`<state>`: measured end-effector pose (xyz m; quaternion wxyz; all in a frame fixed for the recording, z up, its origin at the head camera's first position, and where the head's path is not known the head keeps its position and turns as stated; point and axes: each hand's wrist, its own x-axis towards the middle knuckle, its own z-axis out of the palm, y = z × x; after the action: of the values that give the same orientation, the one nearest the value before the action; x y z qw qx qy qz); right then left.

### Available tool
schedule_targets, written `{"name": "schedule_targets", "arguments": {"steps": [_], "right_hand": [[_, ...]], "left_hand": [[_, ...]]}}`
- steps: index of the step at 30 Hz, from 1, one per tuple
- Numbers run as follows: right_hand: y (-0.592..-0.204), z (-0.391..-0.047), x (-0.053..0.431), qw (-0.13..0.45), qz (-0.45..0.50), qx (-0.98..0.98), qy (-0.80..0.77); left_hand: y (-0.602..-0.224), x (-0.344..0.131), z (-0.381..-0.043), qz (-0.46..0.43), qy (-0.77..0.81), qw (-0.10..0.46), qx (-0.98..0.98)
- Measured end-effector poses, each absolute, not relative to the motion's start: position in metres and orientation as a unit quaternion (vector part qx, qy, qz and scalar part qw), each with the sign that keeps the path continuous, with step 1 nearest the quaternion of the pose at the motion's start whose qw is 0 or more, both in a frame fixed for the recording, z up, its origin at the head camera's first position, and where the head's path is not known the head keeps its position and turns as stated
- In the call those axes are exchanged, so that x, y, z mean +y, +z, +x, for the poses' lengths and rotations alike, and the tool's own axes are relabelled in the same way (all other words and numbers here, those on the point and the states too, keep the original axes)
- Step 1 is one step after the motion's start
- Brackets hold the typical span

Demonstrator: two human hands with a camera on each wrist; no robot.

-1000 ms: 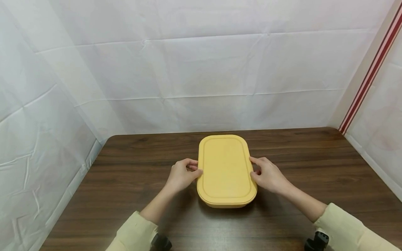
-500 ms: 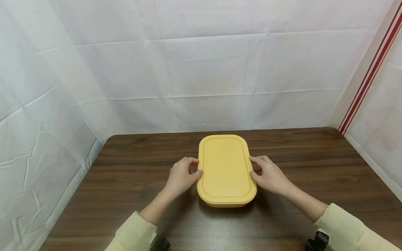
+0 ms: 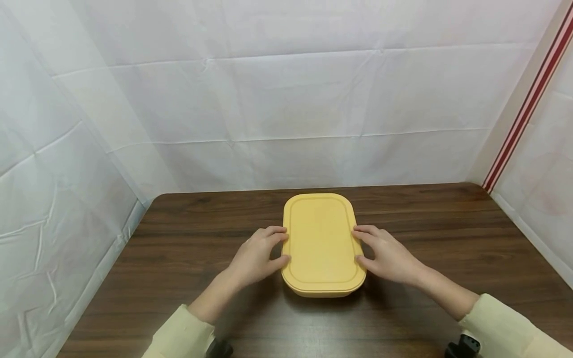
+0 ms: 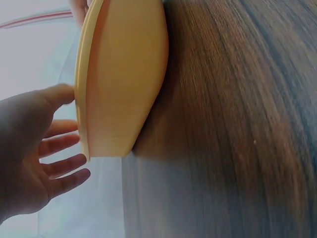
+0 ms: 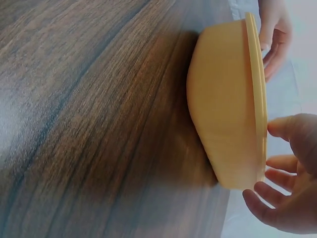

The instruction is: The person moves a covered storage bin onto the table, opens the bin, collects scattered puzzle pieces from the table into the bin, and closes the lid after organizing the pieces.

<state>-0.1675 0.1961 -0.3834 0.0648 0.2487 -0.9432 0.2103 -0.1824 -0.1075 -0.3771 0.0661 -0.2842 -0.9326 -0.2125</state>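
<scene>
A yellow lidded food container (image 3: pixel 322 243) stands upright on the wooden table, its rounded rectangular lid seated on the tub. At its left edge is my left hand (image 3: pixel 256 256), thumb and fingertips spread along the lid's rim. My right hand (image 3: pixel 394 254) mirrors it on the opposite edge, fingertips laid just over the lid. The left wrist view has the thumb tip at the lid's rim (image 4: pixel 81 84) and the other fingers loosely extended beside it. In the right wrist view, the tub's tapered side (image 5: pixel 223 104) faces the camera, and the fingers are likewise relaxed at the rim.
The dark brown wooden table (image 3: pixel 179 258) reaches to a white sheet (image 3: pixel 291 99) hung behind it. More white sheeting covers the left and right sides, with a red-striped band (image 3: pixel 528 104) at the right corner.
Both hands have gone from pinching the lid's sides to a looser spread, fingertips now over its edges and thumbs slightly nearer the front. The container has stayed put.
</scene>
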Motion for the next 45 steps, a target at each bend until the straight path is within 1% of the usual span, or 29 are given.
{"name": "schedule_targets", "arguments": {"steps": [10,15,28,32,35,39,42,45], "right_hand": [[-0.378,-0.158,0.197,0.035,0.303,-0.934,0.188],[-0.376,-0.156,0.198,0.007,0.310,-0.933,0.182],[-0.375,-0.154,0.200,0.006,0.319,-0.931,0.176],[-0.375,-0.157,0.202,0.025,0.314,-0.933,0.176],[-0.375,-0.162,0.202,0.049,0.306,-0.934,0.177],[-0.377,-0.171,0.201,0.076,0.301,-0.933,0.180],[-0.379,-0.180,0.202,0.084,0.294,-0.935,0.180],[-0.381,-0.189,0.203,0.082,0.285,-0.938,0.177]], "left_hand": [[-0.372,-0.113,-0.176,-0.328,-0.164,0.016,-0.930],[-0.372,-0.114,-0.175,-0.329,-0.158,0.009,-0.931],[-0.371,-0.114,-0.174,-0.325,-0.156,0.003,-0.933],[-0.370,-0.114,-0.175,-0.327,-0.157,-0.001,-0.932],[-0.371,-0.113,-0.177,-0.331,-0.158,0.009,-0.930],[-0.375,-0.112,-0.182,-0.338,-0.162,0.048,-0.926],[-0.377,-0.111,-0.187,-0.340,-0.168,0.073,-0.923],[-0.380,-0.111,-0.193,-0.335,-0.164,0.084,-0.924]]}}
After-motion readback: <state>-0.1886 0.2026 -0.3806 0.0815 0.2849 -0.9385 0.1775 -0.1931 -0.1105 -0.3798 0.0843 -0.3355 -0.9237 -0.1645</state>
